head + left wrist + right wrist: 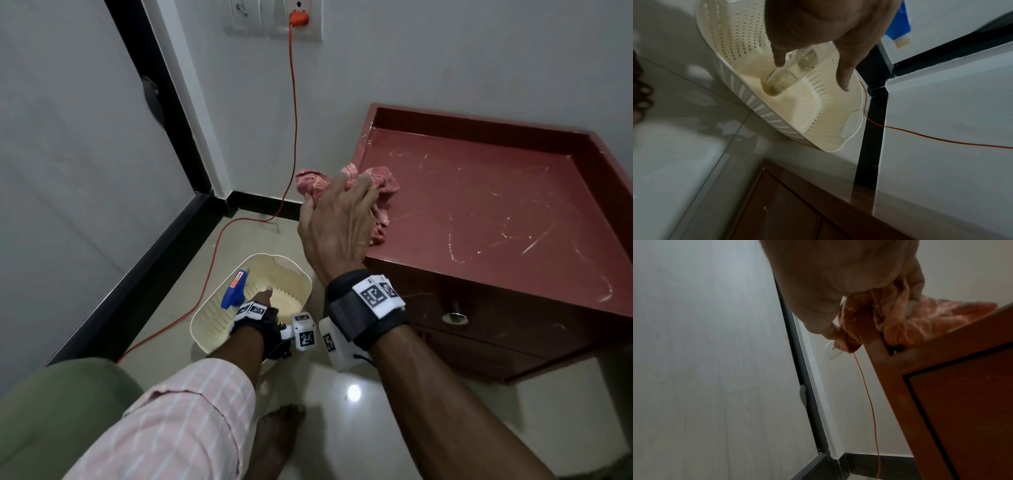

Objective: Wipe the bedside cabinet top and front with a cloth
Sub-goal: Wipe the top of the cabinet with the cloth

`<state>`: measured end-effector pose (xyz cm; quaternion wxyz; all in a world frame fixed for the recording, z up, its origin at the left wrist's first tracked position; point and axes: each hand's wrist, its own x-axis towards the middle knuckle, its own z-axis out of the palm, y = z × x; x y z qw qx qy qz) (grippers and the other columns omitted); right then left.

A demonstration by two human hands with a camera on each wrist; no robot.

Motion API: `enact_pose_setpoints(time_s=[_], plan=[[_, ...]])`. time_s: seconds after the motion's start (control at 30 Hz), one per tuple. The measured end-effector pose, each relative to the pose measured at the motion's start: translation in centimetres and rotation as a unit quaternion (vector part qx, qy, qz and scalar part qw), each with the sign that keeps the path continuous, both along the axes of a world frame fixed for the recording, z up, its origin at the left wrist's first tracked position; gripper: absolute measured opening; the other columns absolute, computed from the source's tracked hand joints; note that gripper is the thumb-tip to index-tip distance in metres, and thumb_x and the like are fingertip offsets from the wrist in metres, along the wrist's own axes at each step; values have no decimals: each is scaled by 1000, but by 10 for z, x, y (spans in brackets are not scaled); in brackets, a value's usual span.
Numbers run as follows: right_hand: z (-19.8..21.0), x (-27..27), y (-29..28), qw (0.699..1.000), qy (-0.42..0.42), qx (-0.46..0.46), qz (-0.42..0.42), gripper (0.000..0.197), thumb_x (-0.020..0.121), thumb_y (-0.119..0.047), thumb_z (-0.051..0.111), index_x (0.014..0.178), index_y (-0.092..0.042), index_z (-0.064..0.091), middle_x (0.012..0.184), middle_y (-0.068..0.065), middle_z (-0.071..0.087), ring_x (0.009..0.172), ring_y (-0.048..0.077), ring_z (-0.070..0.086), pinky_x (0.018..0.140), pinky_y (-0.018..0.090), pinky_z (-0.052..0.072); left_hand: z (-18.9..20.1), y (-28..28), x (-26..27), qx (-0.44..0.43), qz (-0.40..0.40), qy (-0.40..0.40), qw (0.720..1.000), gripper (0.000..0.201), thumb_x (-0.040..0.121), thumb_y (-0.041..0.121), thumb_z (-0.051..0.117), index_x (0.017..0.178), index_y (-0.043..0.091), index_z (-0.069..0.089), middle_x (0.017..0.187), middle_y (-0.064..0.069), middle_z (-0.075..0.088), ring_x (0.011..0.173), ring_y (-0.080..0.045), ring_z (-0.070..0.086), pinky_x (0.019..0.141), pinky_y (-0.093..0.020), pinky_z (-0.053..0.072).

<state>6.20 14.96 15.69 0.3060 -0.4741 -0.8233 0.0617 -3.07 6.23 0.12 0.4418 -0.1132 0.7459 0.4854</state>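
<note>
The red bedside cabinet top [479, 212] is streaked with pale marks. My right hand [339, 219] grips a bunched pink cloth [380, 185] at the top's left edge, and part of the cloth hangs past the edge. In the right wrist view the cloth [920, 321] is pinched between thumb and fingers above the cabinet corner [890, 356]. The cabinet front [496, 329] has a round metal knob [455, 317]. My left hand [262, 301] is low over a cream basket [298, 274], beside a blue-headed spray bottle [233, 291]. Its clear body [785, 78] shows behind two straight fingers [842, 78]; the grip is hidden.
An orange cable [293, 120] runs from a wall socket [299, 17] down to the floor, past the basket. A black-framed door [164, 137] stands at the left. My bare foot [277, 435] is on the glossy floor tiles in front of the cabinet.
</note>
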Motion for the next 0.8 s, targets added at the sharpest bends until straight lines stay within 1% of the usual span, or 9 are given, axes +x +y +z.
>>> enact_pose_setpoints(time_s=[0.07,0.13,0.23,0.37,0.43,0.5,0.6,0.7,0.8], plan=[[6,1,2,1000,11,-12,-4,41,91,-52,51,103,-14,44,121,20,45,103,27,45,74,34,54,-2,0,-4,-7,-35,48,998,52,107,39,35,152,13,35,152,-13,43,139,-36,42,117,-43,30],[16,5,-1,999,-4,-38,10,35,92,-48,51,101,-15,43,115,17,46,99,26,44,75,37,54,-11,10,-15,-13,-101,71,992,57,105,45,37,152,12,36,150,-14,46,137,-36,44,114,-39,34],[24,9,-12,997,-31,-64,30,24,88,-29,56,102,-13,44,113,16,45,102,29,43,80,42,53,45,22,5,55,-139,76,986,55,102,37,48,144,2,45,144,-13,49,124,-32,54,99,-36,46],[24,5,-9,996,-45,-76,29,31,83,-16,61,108,-11,44,116,18,44,104,33,44,82,44,52,116,53,9,119,-142,142,972,31,98,21,56,119,-1,62,112,-18,64,72,-19,58,72,-32,52],[27,-1,12,994,-38,-94,30,38,82,-15,62,113,-7,43,119,21,44,107,36,45,83,44,53,148,68,7,144,-152,193,958,26,94,22,62,111,2,64,94,-9,68,65,-14,60,59,-25,51],[34,-9,32,989,-45,-142,28,52,82,-20,64,125,0,41,125,25,42,114,41,44,88,45,50,175,80,5,166,-167,191,953,16,96,21,59,103,8,64,82,-4,68,62,-12,62,55,-25,53],[32,-8,38,984,-83,-155,43,59,85,-31,63,128,5,45,122,23,46,111,38,49,86,41,46,188,83,1,162,-150,220,950,21,98,24,56,104,6,66,83,-6,69,60,-16,64,50,-24,55],[25,16,13,985,-78,-120,92,16,89,-20,58,97,-7,61,101,8,56,86,23,55,76,27,41,173,79,-7,148,-121,245,950,37,95,39,59,109,5,66,98,-9,72,74,-20,68,64,-31,56],[19,19,6,991,-48,-86,92,15,91,-17,56,96,-5,62,98,10,58,85,24,56,77,30,44,163,85,-6,132,-145,258,946,51,90,50,60,110,4,66,104,-12,73,93,-27,70,83,-44,59]])
